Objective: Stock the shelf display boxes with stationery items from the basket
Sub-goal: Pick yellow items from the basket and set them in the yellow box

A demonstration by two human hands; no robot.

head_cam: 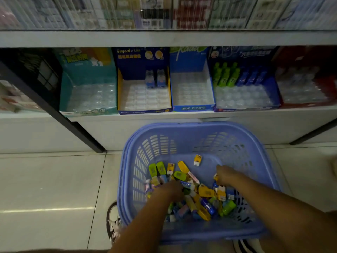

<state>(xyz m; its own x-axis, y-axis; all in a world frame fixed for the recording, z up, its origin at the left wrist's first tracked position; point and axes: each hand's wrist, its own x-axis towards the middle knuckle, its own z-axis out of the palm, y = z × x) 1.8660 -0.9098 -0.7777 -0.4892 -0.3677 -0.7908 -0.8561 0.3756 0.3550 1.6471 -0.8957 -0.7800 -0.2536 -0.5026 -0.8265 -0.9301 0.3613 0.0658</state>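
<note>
A blue plastic basket [198,132] stands on the floor below the shelf. It holds several small stationery items [206,192] in yellow, green and blue. Both my hands reach down into the pile. My left hand [171,190] is buried among the items at the left, fingers hidden. My right hand [226,175] curls over an orange-and-white item [216,177] at the right. On the shelf stand several display boxes: teal [87,95], dark blue [144,92] with two items, light blue [191,88], and one [244,84] with green and blue items.
A red display box [306,84] sits at the shelf's far right. Black shelf posts [54,114] slant down at left and right. An upper shelf [164,13] holds packaged goods. My shoes [114,221] stand on the tiled floor beside the basket.
</note>
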